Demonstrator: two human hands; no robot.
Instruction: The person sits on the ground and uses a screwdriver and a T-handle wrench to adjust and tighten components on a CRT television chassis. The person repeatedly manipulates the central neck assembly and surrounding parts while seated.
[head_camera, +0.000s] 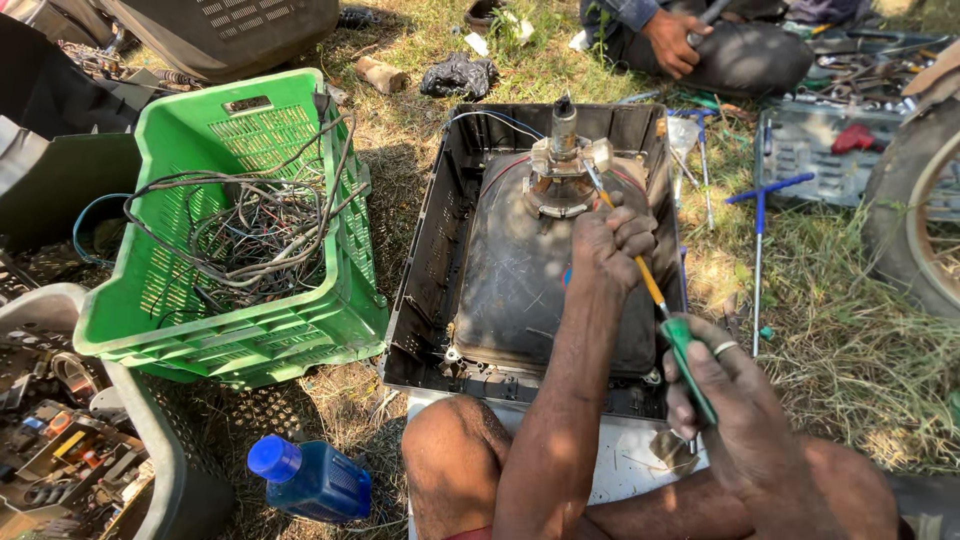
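The left hand (612, 245) is a closed fist around the yellow shaft of a screwdriver (650, 285), approx. at the frame centre. The right hand (735, 420), at 5 o'clock from it, grips the green handle; a ring is on one finger. The tip points to 11 o'clock, at the neck (563, 160) of a dark picture tube (520, 270), which lies face down in a black TV case (430, 240). At 9 o'clock stands a green crate (150, 320) w/ tangled wires (255, 235). A blue bottle (310, 480) lies at 7 o'clock. Another person's hand (675, 40) is at 12 o'clock.
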